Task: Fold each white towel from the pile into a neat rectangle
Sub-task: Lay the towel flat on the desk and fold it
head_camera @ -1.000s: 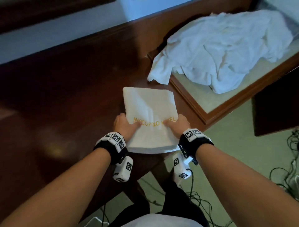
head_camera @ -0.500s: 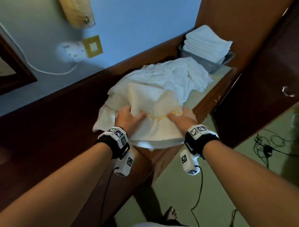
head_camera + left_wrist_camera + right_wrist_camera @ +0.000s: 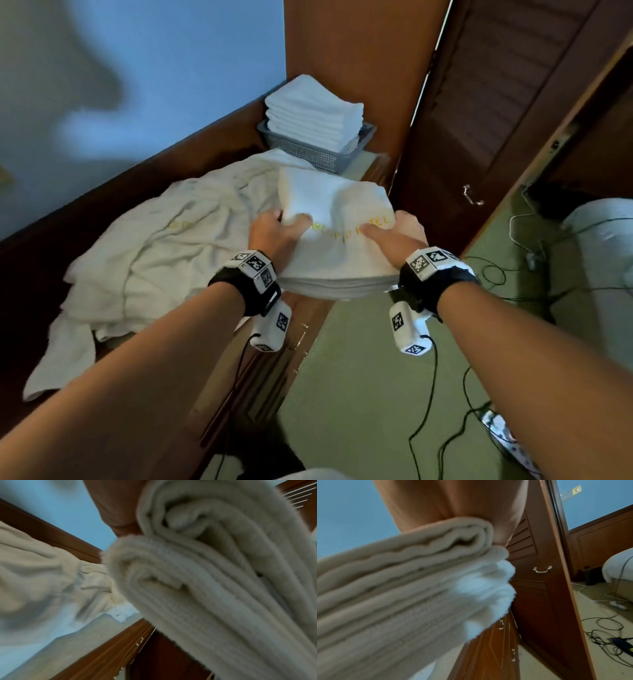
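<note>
A folded white towel [image 3: 337, 236] with yellow lettering is in the air between my hands, above the right end of the wooden counter. My left hand [image 3: 274, 233] grips its left edge, thumb on top. My right hand [image 3: 394, 234] grips its right edge the same way. The stacked layers of the folded towel [image 3: 197, 588] fill the left wrist view and the folded towel [image 3: 402, 595] fills most of the right wrist view; my fingers under it are hidden. The pile of unfolded white towels [image 3: 164, 253] lies rumpled on the counter to the left.
A grey basket [image 3: 318, 150] holding a stack of folded towels [image 3: 315, 113] stands at the counter's far right corner. A louvred wooden door [image 3: 496, 120] is right of it. Black cables [image 3: 445, 404] trail over the green floor. Counter drawers [image 3: 496, 635] sit below.
The folded towel has been lifted off the dark counter and carried right, over the unfolded pile toward the basket. Both hands kept their grip, and my view swung right with them.
</note>
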{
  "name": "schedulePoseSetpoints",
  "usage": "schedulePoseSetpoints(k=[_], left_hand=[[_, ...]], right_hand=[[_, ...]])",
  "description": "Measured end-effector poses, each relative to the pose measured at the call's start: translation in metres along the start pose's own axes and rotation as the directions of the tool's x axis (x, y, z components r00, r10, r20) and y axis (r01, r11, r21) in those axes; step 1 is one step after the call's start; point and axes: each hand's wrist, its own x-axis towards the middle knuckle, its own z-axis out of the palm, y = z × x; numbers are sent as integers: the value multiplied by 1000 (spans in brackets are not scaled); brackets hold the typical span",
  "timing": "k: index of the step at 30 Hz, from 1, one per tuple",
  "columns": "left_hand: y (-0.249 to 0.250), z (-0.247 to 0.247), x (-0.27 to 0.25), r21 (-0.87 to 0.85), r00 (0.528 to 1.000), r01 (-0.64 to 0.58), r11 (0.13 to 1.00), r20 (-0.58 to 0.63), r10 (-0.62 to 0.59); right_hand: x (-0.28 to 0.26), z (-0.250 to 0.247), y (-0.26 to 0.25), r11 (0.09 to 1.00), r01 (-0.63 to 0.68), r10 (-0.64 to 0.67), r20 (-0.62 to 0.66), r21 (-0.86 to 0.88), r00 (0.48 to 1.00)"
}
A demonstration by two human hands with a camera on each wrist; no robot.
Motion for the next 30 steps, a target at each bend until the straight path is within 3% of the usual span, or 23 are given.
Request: schedulePoseSetpoints(k=[10, 16, 23, 30], left_hand=[[46, 132, 137, -93, 991, -75, 993, 107, 85], [70, 177, 240, -98, 992, -46, 994, 111, 57], [90, 193, 337, -113, 999, -50, 992, -15, 48], [92, 207, 424, -123, 986, -11, 992, -169, -10]], right_hand=[[153, -62, 25, 998, -63, 60, -143, -17, 988], [274, -69, 0, 995, -36, 24, -132, -91, 991], [393, -64, -48, 970, 100, -112, -46, -221, 993], [520, -30, -93, 858, 313, -298, 102, -407, 949]])
